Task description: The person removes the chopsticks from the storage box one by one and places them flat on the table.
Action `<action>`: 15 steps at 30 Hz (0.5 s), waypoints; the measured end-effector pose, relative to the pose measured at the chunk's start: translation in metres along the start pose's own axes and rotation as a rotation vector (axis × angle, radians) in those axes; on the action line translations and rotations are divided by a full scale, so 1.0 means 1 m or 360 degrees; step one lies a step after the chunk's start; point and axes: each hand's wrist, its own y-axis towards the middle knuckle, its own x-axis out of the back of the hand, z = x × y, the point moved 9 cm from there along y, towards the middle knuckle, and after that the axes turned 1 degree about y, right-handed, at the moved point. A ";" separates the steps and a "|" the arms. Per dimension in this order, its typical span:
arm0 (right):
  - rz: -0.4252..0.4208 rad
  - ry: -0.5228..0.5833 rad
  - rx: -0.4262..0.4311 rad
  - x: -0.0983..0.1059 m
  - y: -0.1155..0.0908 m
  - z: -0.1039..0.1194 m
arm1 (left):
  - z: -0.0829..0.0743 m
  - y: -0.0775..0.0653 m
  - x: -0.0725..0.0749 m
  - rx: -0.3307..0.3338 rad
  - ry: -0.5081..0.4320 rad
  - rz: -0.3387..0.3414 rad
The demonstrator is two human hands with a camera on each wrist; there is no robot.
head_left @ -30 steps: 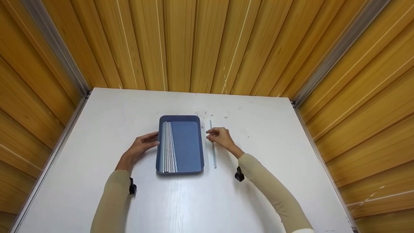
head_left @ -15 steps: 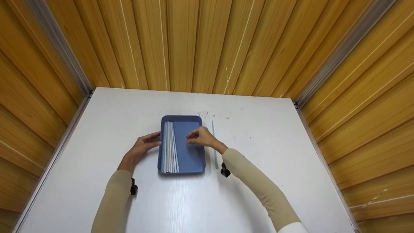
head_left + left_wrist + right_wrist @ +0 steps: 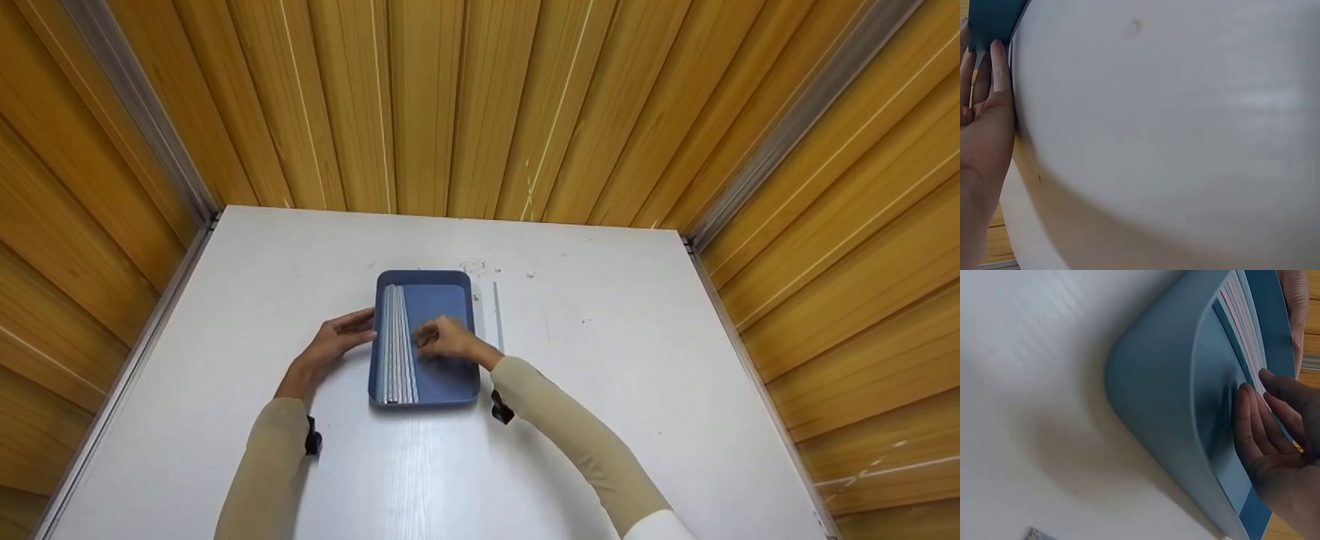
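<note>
A blue rectangular tray [image 3: 442, 386] lies on the white table, with several long, thin pale strips [image 3: 394, 345] side by side along its left inside. The left hand [image 3: 335, 341] rests its extended fingers and thumb against the tray's left wall. In the left wrist view those fingers [image 3: 999, 64] lie straight at the blue wall. The right hand [image 3: 448, 337] is inside the tray, fingers loosely bent, with its tips at the right edge of the strips. Seen from the right wrist, the thumb [image 3: 1283, 385] overlaps the strips, and nothing shows held.
A single thin pale strip [image 3: 499, 315] lies on the table [image 3: 600, 375] just right of the tray, partly behind the right forearm. Small dark marks dot the table beyond the tray. Wood-patterned walls [image 3: 420, 112] enclose the back and sides.
From above the single strip on the table, the right hand has moved left over the tray's rim and down to the strips inside. The left hand has stayed at the tray's wall.
</note>
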 end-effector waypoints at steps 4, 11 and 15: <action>-0.0088 -0.0027 -0.0015 -0.003 0.003 -0.004 | 0.000 -0.001 -0.001 0.0003 -0.0005 0.0003; -0.0182 -0.0053 -0.0068 -0.004 0.005 -0.007 | 0.001 0.000 0.000 0.0017 0.0008 -0.0004; -0.0191 -0.0078 -0.0096 -0.006 0.006 -0.005 | 0.000 -0.001 0.001 0.0035 0.0018 -0.0028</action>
